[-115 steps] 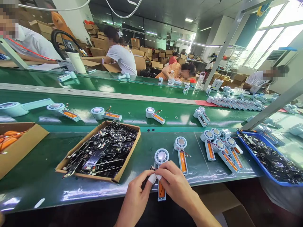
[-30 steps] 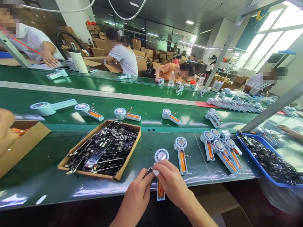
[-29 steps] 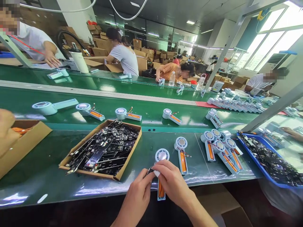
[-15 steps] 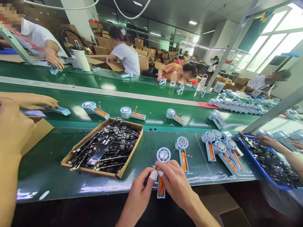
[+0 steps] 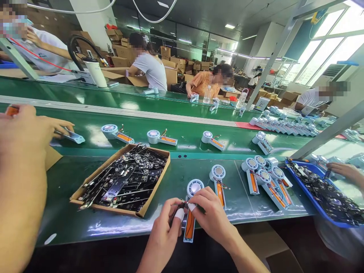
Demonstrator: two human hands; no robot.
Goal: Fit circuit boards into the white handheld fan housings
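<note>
A small handheld fan (image 5: 191,206), pale blue with a round white head and an orange battery in its open handle, lies at the near edge of the green bench. My left hand (image 5: 166,231) pinches its thin wires at the left of the handle, thumb capped in white. My right hand (image 5: 209,214) is closed over the handle just below the fan head, one finger also capped. A second fan (image 5: 218,182) lies just to the right. A cardboard box of black circuit boards (image 5: 125,180) sits to the left.
Several more fans (image 5: 264,176) are clustered at right beside a blue tray of boards (image 5: 327,189), where another person's hand (image 5: 345,170) reaches. Fans (image 5: 160,137) ride the conveyor belt behind. A co-worker's arm (image 5: 22,170) fills the left edge. Other people work across the line.
My hands have tilted the fan's handle and shifted slightly. The conveyor fans moved right. The co-worker's arm at left came further into view, holding a fan on the belt.
</note>
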